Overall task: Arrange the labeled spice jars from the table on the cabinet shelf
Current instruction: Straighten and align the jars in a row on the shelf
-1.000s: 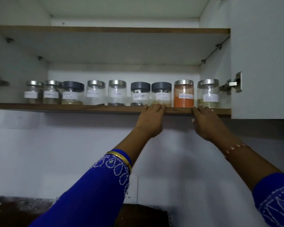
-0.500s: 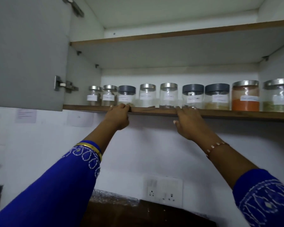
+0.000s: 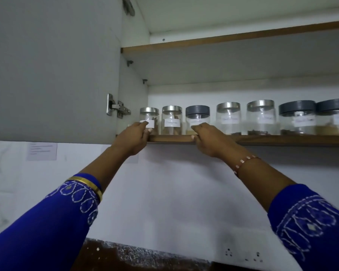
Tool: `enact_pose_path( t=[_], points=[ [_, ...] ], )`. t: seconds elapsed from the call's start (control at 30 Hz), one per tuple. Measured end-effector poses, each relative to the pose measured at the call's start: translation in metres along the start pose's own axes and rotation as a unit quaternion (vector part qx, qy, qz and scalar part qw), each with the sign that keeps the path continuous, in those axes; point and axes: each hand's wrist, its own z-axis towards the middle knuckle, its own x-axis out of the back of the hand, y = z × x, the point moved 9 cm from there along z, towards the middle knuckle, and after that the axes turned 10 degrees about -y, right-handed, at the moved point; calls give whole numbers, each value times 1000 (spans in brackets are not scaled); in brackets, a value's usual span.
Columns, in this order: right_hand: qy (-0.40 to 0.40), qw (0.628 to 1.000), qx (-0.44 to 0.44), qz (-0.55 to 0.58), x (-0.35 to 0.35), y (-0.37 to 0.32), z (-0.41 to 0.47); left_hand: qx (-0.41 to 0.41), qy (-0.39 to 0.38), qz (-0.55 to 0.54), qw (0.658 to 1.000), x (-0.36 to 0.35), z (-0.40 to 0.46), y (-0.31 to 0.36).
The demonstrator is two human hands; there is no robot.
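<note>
Several labeled glass spice jars stand in a row on the cabinet shelf (image 3: 282,140). Most have steel lids; some have dark grey lids. My left hand (image 3: 132,138) reaches up to the shelf's left end, its fingertips touching the front of the leftmost jar (image 3: 152,116) over part of its label. My right hand (image 3: 208,140) rests on the shelf's front edge, fingers lying in front of the dark-lidded third jar (image 3: 197,112). Between the two hands stands a steel-lidded jar (image 3: 172,122). Neither hand holds a jar.
The grey cabinet door (image 3: 53,67) stands open at left on its hinge (image 3: 117,109). An upper shelf (image 3: 243,36) spans above the jars. Below are a white wall with a paper note (image 3: 41,151), a power socket (image 3: 243,255) and a dark countertop (image 3: 145,257).
Both hands have slid left along the shelf edge, from the row's right end to its left end. My view followed them, and the left door came into sight.
</note>
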Motion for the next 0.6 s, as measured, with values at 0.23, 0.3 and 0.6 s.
enact_pose_path(
  t=[0.23,0.3,0.6],
  points=[
    [-33,996,-54,65,-18,-28,57,-15,-86,10,996,-21,24,-25],
    [-59,994,-64,62,-18,-33,70,18,-145,-27,989,-26,35,-29],
    [-177,978,-110,-6,-39,-41,105,36,-296,-72,952,-47,66,-34]
  ],
)
